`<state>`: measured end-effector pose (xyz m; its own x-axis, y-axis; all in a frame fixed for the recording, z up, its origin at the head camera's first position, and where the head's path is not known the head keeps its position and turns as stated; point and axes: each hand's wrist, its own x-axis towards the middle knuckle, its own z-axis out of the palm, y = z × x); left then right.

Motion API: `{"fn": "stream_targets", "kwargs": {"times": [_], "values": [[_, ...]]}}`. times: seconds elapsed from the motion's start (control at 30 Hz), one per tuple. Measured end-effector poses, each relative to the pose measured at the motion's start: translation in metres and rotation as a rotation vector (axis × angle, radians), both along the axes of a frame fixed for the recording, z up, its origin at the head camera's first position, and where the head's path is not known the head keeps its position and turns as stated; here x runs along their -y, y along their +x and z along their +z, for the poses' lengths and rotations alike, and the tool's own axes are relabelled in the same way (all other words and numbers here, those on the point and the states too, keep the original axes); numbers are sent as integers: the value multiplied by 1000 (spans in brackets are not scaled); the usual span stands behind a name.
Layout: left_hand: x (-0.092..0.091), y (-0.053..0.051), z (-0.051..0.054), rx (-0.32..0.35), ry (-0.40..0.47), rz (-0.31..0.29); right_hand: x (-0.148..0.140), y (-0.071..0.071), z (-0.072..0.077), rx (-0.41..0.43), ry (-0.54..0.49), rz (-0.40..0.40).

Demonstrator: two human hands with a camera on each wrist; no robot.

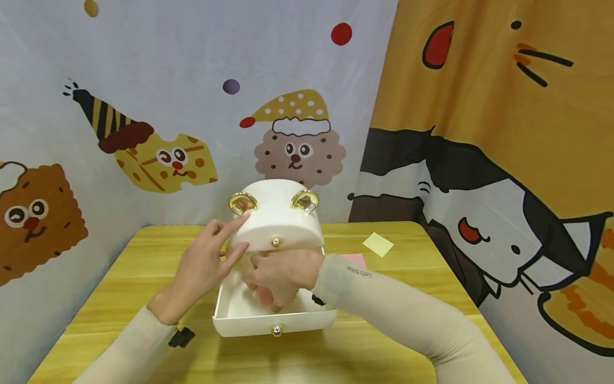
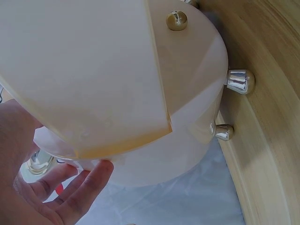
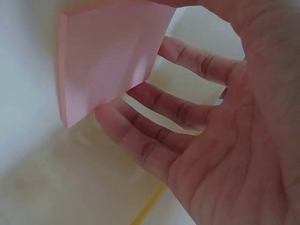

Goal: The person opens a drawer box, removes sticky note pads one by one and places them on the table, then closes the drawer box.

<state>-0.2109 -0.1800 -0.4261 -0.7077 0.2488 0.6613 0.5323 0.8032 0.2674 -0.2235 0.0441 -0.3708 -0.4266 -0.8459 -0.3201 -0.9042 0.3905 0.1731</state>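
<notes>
A white storage box point(image 1: 280, 226) with two gold ears and a gold knob stands on the table, its lower drawer point(image 1: 249, 323) pulled out toward me. My right hand point(image 1: 288, 274) reaches down into this drawer. Between its thumb and fingers it holds a pink sticky-note pad point(image 3: 112, 54), tilted up near a white wall in the right wrist view. My left hand point(image 1: 203, 261) touches the box's left side, thumb and forefinger spread near the front edge. In the left wrist view, its fingertips point(image 2: 104, 169) rest against the white shell.
A yellow sticky note point(image 1: 378, 244) lies on the wooden table point(image 1: 384, 330) to the right of the box. Nearer the box is a pink sticky note point(image 1: 355, 260), partly hidden by my right sleeve. A printed curtain point(image 1: 192, 69) hangs behind the table.
</notes>
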Motion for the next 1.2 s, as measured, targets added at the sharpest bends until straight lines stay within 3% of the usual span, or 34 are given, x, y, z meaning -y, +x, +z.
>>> {"fn": "stream_targets", "kwargs": {"times": [0.37,0.73,1.2], "values": [[0,0,0,-8,5,1,-1,0,7,30,-24,1],[0,1,0,-11,2,-3,-7,0,12,-15,-99,97],[0,1,0,-4,12,-7,-16,3,26,12,-172,126]]}}
